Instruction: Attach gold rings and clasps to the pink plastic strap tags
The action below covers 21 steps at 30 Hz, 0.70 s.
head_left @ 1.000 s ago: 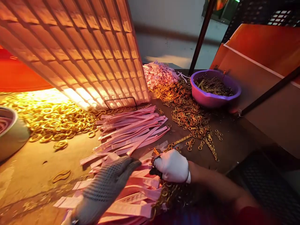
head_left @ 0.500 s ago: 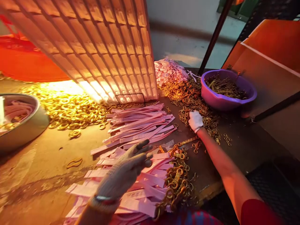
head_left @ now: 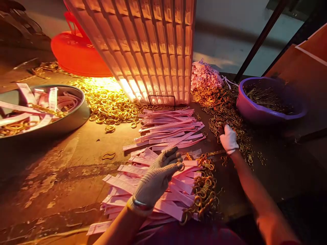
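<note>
My left hand (head_left: 159, 178), in a dotted knit glove with a band at the wrist, pinches a gold ring (head_left: 181, 166) between thumb and fingers. Beneath it lie pale pink straps (head_left: 133, 183) with gold chain links (head_left: 204, 185) at their right ends. Over a pile of small gold links (head_left: 217, 112), my right hand (head_left: 229, 139) in a white glove has its fingers curled down; what they grip is hidden. Between the hands and the lit panel rests a second row of thin pink straps (head_left: 171, 127).
A purple basin (head_left: 255, 109) of dark metal pieces stands at the right. An upright ribbed panel (head_left: 153, 51) leans by a red lamp (head_left: 79, 56) over loose gold rings (head_left: 109, 102). A round tin (head_left: 85, 103) of pink straps sits left; pink pieces (head_left: 204, 75) are heaped behind.
The view has turned left, so everything sits further right and more of the tin shows. My left hand's fingers have come together, with a gold ring now visible in them. My right hand stays at the link pile.
</note>
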Motion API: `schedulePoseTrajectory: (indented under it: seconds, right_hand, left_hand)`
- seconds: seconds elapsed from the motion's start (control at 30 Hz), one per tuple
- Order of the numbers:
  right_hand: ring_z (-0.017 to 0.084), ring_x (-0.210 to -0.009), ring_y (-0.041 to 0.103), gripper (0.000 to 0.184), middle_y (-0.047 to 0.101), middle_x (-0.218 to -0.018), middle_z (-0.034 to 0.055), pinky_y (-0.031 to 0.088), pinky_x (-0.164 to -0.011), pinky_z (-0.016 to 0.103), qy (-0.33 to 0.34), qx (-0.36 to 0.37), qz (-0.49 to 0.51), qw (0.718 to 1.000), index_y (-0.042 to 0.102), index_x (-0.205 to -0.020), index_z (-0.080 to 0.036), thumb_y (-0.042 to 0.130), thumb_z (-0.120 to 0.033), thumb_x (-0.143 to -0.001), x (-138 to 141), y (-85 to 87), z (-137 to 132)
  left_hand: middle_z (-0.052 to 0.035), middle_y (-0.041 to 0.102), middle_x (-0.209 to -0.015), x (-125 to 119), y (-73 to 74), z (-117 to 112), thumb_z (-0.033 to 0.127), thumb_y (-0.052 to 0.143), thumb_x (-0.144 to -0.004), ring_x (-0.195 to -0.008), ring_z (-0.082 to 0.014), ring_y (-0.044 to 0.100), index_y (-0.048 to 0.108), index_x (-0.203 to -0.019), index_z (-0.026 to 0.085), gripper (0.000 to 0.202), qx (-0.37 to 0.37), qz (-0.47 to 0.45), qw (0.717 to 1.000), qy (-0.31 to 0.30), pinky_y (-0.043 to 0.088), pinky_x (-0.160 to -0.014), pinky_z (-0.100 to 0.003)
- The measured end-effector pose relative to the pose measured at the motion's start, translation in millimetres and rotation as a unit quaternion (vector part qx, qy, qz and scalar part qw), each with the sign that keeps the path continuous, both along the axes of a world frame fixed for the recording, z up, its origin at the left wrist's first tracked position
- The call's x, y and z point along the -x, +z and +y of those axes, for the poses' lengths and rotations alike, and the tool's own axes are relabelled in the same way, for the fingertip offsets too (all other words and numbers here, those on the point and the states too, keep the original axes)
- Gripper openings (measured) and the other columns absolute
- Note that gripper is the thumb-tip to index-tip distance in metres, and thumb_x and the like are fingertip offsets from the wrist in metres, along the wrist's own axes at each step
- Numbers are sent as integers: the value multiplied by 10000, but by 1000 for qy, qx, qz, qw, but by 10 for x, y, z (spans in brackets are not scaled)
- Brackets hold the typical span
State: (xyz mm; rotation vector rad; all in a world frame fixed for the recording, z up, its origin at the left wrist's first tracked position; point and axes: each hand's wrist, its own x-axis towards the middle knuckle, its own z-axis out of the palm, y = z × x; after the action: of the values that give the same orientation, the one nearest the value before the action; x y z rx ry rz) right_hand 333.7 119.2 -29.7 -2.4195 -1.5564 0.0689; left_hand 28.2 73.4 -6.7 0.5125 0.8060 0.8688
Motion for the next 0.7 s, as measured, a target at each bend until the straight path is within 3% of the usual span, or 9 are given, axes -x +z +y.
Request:
schedulePoseTrajectory:
  seconds: [0.1, 0.2, 0.27, 0.33, 0.47, 0.57, 0.63, 0.7]
  right_hand:
    - [184, -907, 661, 348, 714, -1037, 74, 512, -836, 276, 98, -13, 90, 991, 553, -1281, -172, 350, -184, -998, 403, 108, -399]
    - [175, -897, 659, 320, 714, -1051, 82, 522, -839, 282, 250, -69, 289, 921, 574, -1260, -172, 428, -248, -986, 864, 272, -756]
    - [171, -889, 661, 287, 720, -1034, 70, 524, -845, 282, 288, -82, 352, 887, 613, -1215, -186, 475, -255, -974, 1114, 376, -906]
    - [170, -903, 665, 274, 726, -1036, 51, 527, -860, 281, 306, -70, 379, 870, 630, -1200, -207, 498, -225, -960, 1284, 436, -985]
    - [176, -953, 667, 327, 722, -1092, 34, 528, -900, 293, 304, -89, 387, 866, 632, -1209, -235, 511, -145, -919, 1433, 411, -1037]
    - [170, -926, 673, 289, 725, -1052, 30, 528, -904, 286, 284, -134, 385, 868, 646, -1159, -232, 510, -142, -920, 1456, 356, -1090]
    - [171, -930, 674, 285, 724, -1035, 26, 530, -897, 279, 282, -138, 367, 876, 639, -1148, -233, 515, -130, -912, 1460, 327, -1147]
    - [192, -999, 664, 365, 714, -1073, 41, 527, -908, 286, 278, -110, 316, 901, 616, -1183, -233, 510, -73, -873, 1473, 299, -1208]
  left_hand:
    - [-42, 668, -1007, -37, 25, -54, 135, 873, -648, -819, -129, 651, 630, -1172, 166, 578, -54, 17, 998, 22, 565, -747, -233]
    - [-32, 658, -1001, -83, 50, -116, 162, 870, -656, -831, -135, 643, 632, -1173, 177, 569, -99, 25, 994, 43, 572, -766, -259]
    - [-29, 662, -1004, -102, 59, -160, 179, 863, -665, -841, -144, 647, 636, -1179, 188, 562, -114, 33, 992, 52, 575, -781, -277]
    - [-31, 678, -1005, -106, 60, -208, 215, 853, -680, -860, -159, 659, 642, -1177, 198, 541, -130, 45, 989, 57, 575, -805, -295]
    - [-55, 710, -1040, -73, 40, -289, 283, 801, -738, -946, -209, 675, 652, -1167, 218, 459, -202, 135, 967, 75, 559, -876, -349]
    - [-55, 719, -983, -37, 16, -304, 275, 758, -771, -936, -212, 664, 684, -1130, 218, 371, -286, 273, 916, 68, 532, -901, -355]
    - [-34, 700, -869, -29, 7, -303, 277, 724, -795, -816, -183, 653, 680, -1123, 204, 339, -299, 295, 907, 28, 542, -801, -318]
    - [6, 639, -752, -40, 9, -314, 314, 668, -839, -622, -135, 593, 630, -1174, 190, 358, -263, 244, 933, -27, 512, -598, -260]
